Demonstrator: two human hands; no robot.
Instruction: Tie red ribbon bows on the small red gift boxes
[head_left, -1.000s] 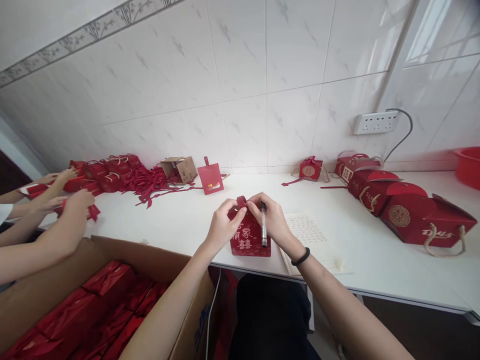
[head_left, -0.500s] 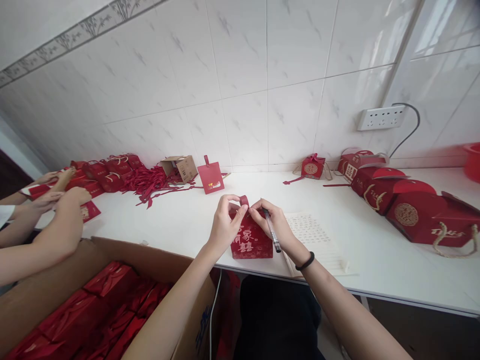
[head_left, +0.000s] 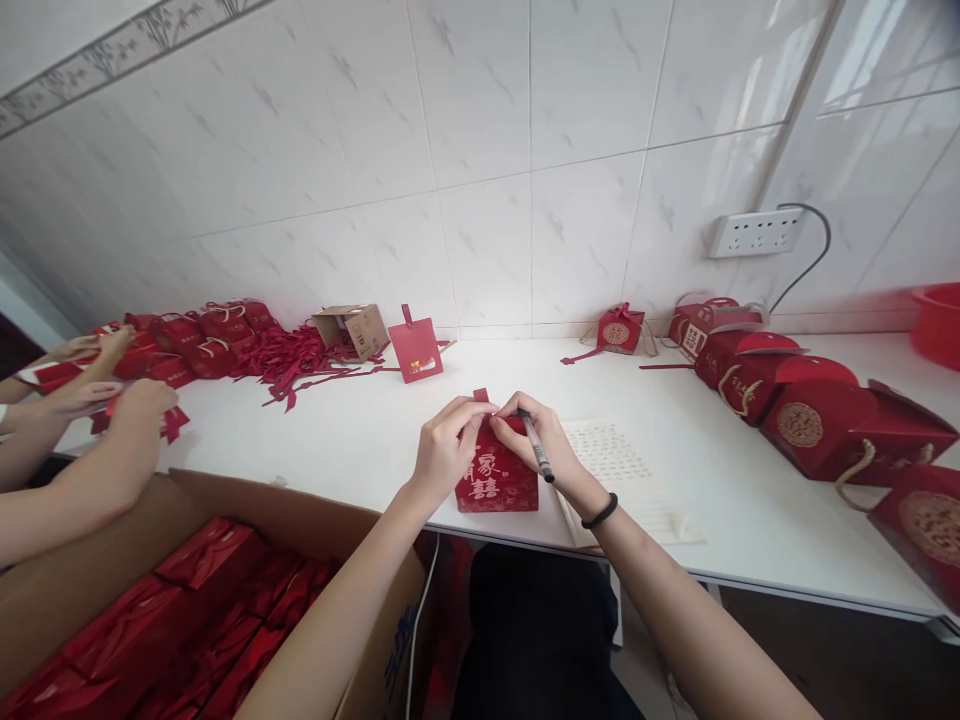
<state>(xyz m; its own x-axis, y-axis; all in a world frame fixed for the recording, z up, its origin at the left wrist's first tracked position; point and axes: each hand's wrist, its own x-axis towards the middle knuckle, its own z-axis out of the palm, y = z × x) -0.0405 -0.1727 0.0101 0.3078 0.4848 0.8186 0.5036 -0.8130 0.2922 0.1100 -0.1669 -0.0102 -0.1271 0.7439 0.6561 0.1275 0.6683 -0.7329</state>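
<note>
A red gift box (head_left: 499,485) with pale printed characters stands upright at the table's front edge. My left hand (head_left: 450,440) pinches the top of the box from the left, thumb and fingers closed at its upper edge. My right hand (head_left: 536,430) pinches the same top edge from the right, its fingertips close to the left ones. A pen (head_left: 537,448) is tucked in the right hand, pointing down toward me. Behind the fingers a red tab (head_left: 481,396) sticks up. Beside the box lies an open notebook (head_left: 611,460) with handwritten lines.
A flat red card piece (head_left: 417,352) stands ahead. Left of it are a small cardboard box (head_left: 364,333) and heaped red ribbons (head_left: 281,360). Red boxes (head_left: 825,425) line the right. A large carton (head_left: 300,500) of red boxes stands lower left, near other people's hands (head_left: 146,405).
The red strip curled up between my fingers now stands as a tab behind them. My hands have closed in on the box top. The view has shifted slightly right.
</note>
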